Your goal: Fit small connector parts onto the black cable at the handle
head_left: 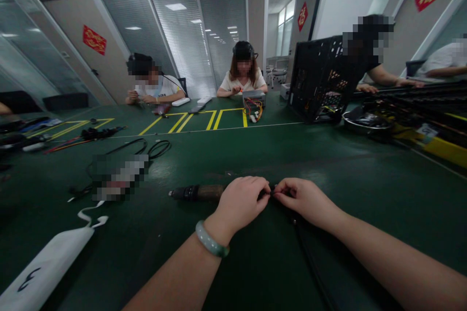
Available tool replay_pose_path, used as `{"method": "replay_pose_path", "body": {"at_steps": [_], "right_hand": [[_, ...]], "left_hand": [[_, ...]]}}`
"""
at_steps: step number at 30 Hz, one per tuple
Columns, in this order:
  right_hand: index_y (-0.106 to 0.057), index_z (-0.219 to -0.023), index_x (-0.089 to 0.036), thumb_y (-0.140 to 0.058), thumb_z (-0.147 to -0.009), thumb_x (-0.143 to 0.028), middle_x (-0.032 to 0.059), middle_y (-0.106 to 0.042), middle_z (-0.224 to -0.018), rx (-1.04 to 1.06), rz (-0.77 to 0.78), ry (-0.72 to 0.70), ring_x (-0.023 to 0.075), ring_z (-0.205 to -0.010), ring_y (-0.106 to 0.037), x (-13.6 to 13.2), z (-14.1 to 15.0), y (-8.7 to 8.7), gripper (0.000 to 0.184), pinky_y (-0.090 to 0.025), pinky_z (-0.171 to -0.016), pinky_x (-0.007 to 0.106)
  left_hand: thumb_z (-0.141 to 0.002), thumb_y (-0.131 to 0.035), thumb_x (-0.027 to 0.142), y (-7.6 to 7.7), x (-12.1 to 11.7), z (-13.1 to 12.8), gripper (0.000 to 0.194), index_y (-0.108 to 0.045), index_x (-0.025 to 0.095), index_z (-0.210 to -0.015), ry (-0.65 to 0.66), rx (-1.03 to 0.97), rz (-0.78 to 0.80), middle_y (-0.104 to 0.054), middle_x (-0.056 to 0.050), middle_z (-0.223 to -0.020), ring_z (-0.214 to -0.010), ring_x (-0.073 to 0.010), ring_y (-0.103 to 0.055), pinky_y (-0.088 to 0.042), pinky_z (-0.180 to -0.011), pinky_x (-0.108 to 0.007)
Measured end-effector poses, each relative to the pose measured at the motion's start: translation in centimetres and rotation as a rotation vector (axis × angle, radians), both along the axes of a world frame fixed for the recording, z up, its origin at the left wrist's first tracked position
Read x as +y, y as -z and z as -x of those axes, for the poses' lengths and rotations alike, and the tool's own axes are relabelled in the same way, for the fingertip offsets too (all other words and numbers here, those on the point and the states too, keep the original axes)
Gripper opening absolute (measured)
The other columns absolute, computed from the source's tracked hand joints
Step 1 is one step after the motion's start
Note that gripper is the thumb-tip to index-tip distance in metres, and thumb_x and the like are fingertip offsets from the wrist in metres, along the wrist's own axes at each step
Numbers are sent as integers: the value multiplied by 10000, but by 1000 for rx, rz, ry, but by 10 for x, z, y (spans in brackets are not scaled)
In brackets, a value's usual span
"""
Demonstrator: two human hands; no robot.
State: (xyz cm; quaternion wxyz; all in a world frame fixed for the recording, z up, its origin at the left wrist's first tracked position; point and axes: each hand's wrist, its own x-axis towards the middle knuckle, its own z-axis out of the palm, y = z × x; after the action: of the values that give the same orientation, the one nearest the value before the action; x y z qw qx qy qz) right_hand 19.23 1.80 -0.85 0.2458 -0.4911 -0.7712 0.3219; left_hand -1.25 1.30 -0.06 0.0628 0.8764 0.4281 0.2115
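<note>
An electric screwdriver point(209, 192) with a dark nose and brownish body lies sideways on the green table, its tip to the left. My left hand point(241, 201) is closed over its rear end, thumb and fingers drawn together, and hides that part. Close beside it, my right hand point(308, 199) pinches a small dark end, which appears to be that of the black cable point(308, 248). The cable runs from beneath the right hand down toward the table's near edge. The fingertips of both hands almost meet, so the joint between tool and cable is mostly hidden.
A white tagged strip point(47, 265) and a pixelated item with a black cord point(160, 148) lie to the left. Wire bundles point(100, 132) are farther back. A black computer case point(315, 80), a metal bowl point(367, 124) and several people stand or sit around the table.
</note>
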Motion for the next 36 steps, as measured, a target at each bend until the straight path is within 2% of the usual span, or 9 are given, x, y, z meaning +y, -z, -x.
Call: {"method": "replay_pose_path", "body": {"at_steps": [16, 36], "right_hand": [[-695, -909, -257, -588, -870, -311, -22, -697, -856, -91, -29, -5, 158, -766, -628, -2, 3, -3, 126, -431, -666, 251], [-703, -894, -246, -592, -869, -336, -16, -707, -836, -62, -3, 9, 159, -738, -632, -4, 6, -5, 145, -421, -630, 243]], "left_hand": [[-863, -598, 248, 0, -1, -1, 71, -592, 226, -930, -30, 19, 10, -638, -1, -910, -882, -196, -596, -457, -814, -353], [-865, -592, 238, 1, 0, -1, 71, -593, 222, -935, -30, 22, 0, -642, -1, -908, -887, -201, -601, -466, -816, -365]]}}
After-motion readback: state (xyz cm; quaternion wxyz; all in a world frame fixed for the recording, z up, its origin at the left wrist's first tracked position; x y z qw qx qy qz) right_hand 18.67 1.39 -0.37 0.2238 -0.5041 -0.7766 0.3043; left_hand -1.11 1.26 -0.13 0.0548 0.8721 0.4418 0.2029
